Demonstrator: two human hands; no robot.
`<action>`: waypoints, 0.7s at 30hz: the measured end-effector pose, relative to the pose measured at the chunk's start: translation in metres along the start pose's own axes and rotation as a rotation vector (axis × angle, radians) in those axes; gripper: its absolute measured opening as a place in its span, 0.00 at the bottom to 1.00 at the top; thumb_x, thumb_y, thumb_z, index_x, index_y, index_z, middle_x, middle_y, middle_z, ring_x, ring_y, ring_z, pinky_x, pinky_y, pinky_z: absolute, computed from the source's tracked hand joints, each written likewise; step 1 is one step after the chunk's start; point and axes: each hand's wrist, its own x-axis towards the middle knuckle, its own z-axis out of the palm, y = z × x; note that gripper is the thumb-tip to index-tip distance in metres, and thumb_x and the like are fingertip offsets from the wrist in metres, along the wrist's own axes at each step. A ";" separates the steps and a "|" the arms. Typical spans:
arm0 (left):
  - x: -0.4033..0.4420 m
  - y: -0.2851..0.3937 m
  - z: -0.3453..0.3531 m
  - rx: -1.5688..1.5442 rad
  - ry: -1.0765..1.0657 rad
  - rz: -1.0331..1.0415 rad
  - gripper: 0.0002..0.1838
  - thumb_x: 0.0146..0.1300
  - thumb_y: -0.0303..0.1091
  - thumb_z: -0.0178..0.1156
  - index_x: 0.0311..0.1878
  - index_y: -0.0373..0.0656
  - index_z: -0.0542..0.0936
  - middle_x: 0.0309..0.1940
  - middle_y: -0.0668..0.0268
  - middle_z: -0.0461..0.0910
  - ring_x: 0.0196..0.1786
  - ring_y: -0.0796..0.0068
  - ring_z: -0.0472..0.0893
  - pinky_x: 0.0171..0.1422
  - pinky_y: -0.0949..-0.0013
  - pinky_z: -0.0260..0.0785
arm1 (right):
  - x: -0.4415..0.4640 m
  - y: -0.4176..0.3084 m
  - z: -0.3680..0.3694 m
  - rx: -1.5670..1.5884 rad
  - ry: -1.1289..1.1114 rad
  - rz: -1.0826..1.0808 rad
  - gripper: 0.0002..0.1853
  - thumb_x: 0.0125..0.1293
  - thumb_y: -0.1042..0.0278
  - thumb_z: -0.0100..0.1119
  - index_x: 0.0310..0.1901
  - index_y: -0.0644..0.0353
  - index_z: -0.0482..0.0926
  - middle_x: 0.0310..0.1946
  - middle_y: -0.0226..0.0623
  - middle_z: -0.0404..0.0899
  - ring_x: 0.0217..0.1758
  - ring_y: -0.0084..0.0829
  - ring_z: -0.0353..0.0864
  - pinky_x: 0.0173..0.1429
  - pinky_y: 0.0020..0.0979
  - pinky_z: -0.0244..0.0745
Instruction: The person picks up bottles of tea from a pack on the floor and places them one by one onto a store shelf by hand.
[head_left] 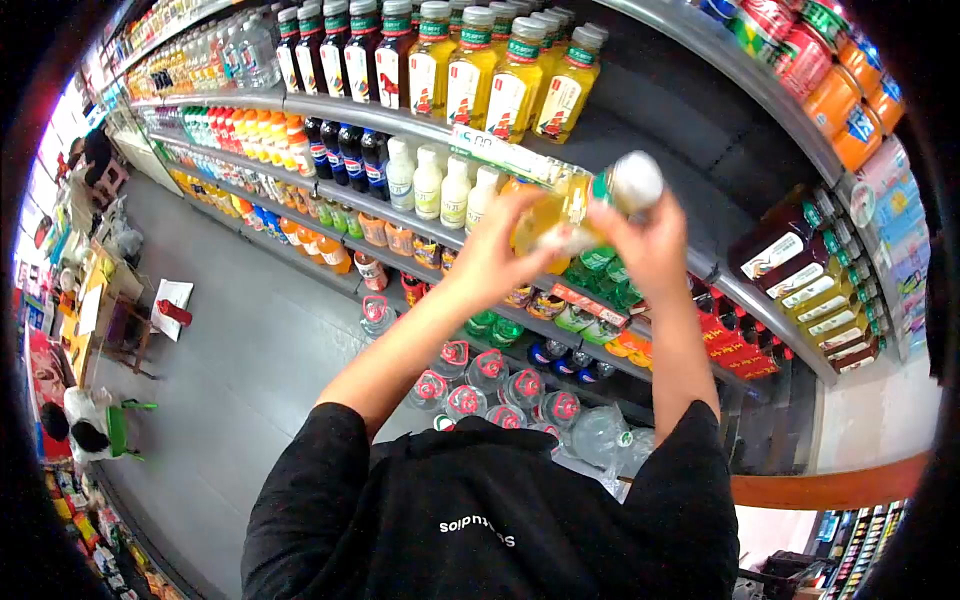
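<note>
Both hands are raised in front of the drink shelves, holding a yellow bottle (575,200) with a green band and a white cap, blurred by motion. My left hand (510,245) is wrapped round the bottle's body. Near the cap end, my right hand (645,235) has its fingers closed on the same bottle. The bottle lies tilted, cap toward the right. Just above stands a row of similar yellow bottles (510,85) on the upper shelf (400,118), with dark bottles to their left. A price label (500,150) runs along the shelf edge.
Lower shelves carry white bottles (427,185), cola bottles (350,155) and green bottles. Large water bottles with red handles (467,400) stand on the floor below. Several bottles (810,280) line the right side shelf. Two people sit near a table (95,300) at the left.
</note>
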 end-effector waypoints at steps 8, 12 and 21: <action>0.068 -0.035 -0.006 -0.081 0.012 -0.052 0.26 0.56 0.19 0.51 0.60 0.41 0.63 0.55 0.61 0.68 0.57 0.68 0.70 0.56 0.68 0.65 | 0.119 -0.004 -0.009 -0.331 0.117 -0.359 0.20 0.48 0.60 0.69 0.39 0.63 0.77 0.35 0.43 0.81 0.38 0.34 0.81 0.43 0.33 0.74; 0.077 -0.042 -0.009 -0.105 -0.006 -0.136 0.24 0.61 0.19 0.46 0.62 0.42 0.61 0.56 0.60 0.67 0.56 0.68 0.69 0.57 0.69 0.64 | 0.137 0.008 0.001 -0.407 0.092 -0.339 0.23 0.46 0.56 0.69 0.39 0.63 0.77 0.35 0.45 0.81 0.39 0.38 0.81 0.44 0.35 0.74; 0.073 -0.044 -0.005 -0.082 -0.017 -0.130 0.27 0.57 0.20 0.45 0.62 0.40 0.60 0.58 0.56 0.66 0.57 0.65 0.70 0.59 0.66 0.63 | 0.151 0.025 0.020 -0.369 0.020 -0.263 0.22 0.45 0.58 0.69 0.39 0.63 0.78 0.35 0.45 0.81 0.40 0.37 0.82 0.46 0.35 0.75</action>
